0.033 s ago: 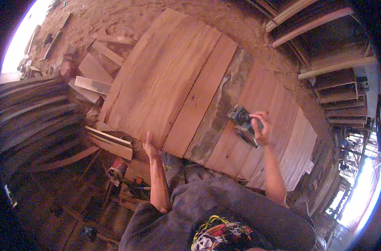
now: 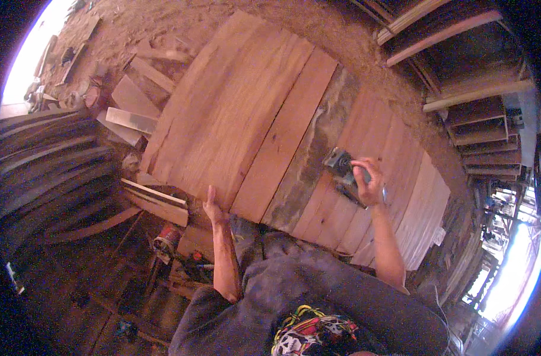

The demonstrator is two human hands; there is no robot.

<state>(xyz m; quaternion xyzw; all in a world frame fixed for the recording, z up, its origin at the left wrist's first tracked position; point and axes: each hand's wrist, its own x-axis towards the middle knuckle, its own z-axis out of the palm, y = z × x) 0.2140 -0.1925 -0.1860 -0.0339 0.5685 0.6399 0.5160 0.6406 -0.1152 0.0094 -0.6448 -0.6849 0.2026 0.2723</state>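
Reddish boards lie side by side as a wide panel in front of me, with a dark, rough-surfaced board among them. At the near edge of the panel, my left hand grips the wood, one digit on top and the rest mostly hidden. My right hand is closed around a dark grey-green hand power tool, whose exact kind I cannot make out. The tool rests over the boards just right of the rough one. A slim dark thing lies close beside it, partly in shadow.
Wood offcuts lie left of the panel, above stacked dark planks. A red can stands near my left forearm. Shavings cover the ground beyond the panel. Long timbers fill the far right.
My right hand and the tool have shifted very slightly. My left hand stays at the panel edge.
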